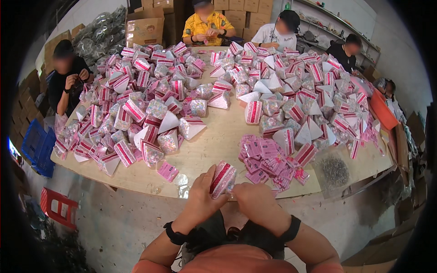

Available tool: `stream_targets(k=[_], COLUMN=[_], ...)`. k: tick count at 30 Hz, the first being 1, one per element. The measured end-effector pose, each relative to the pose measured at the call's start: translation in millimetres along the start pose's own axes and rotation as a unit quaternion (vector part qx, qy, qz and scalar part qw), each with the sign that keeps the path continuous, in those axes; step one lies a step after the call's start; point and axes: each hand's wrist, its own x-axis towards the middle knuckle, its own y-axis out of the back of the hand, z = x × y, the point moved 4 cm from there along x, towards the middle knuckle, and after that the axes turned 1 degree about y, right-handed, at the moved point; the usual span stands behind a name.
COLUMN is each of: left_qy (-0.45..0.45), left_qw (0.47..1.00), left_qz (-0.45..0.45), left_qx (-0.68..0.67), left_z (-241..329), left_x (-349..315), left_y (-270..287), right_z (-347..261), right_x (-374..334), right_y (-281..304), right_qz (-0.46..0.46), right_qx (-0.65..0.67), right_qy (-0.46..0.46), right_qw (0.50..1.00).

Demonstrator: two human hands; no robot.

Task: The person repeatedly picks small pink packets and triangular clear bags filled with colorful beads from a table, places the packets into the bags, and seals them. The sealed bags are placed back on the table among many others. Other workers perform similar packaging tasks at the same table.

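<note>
Just above the table's near edge, my left hand [201,195] is closed round a toy cake slice [222,179], pink and white with a dark pink stripe and a glittery outside. My right hand [259,200] is closed beside the slice's lower right side, its fingertips pinched together. Whatever lies between those fingertips is hidden or too small to make out. A heap of pink printed cards [266,159] lies just beyond my right hand. One single pink card [168,171] rests on the table to the left of my left hand.
Large piles of similar cake slices [136,109] cover the table [218,136] left and right. A clear bag of small dark pieces [334,171] lies at the near right. Several people sit round the far sides. A red stool [59,208] and blue crate [40,148] stand at left.
</note>
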Motion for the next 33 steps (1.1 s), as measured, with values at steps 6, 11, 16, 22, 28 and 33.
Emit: stream_targets(k=[6,11,16,22,28,33], left_qy=[0.033,0.045,0.069,0.057,0.048,0.050], left_qw=[0.997,0.998,0.992,0.996,0.996,0.995], left_qz=[-0.006,-0.018,-0.035,-0.027,-0.050,-0.057], left_qx=[-0.068,-0.047,-0.103,-0.055,-0.061,-0.070], left_z=[-4,0,-5,-6,-5,-4], left_x=[-2,-1,-3,-2,3,5], left_y=[-2,-3,-8,-8,-7,-7], right_z=[7,1,4,1,19,18], right_x=[2,0,-2,1,0,0], right_y=[9,8,1,4,-6,-3], right_qz=[0.039,0.012,0.022,0.016,0.009,0.009], right_qx=[0.062,-0.031,-0.046,-0.027,0.059,0.028], right_qy=[-0.053,0.016,0.036,0.022,-0.024,-0.001], right_qw=[0.996,0.999,0.998,0.999,0.998,1.000])
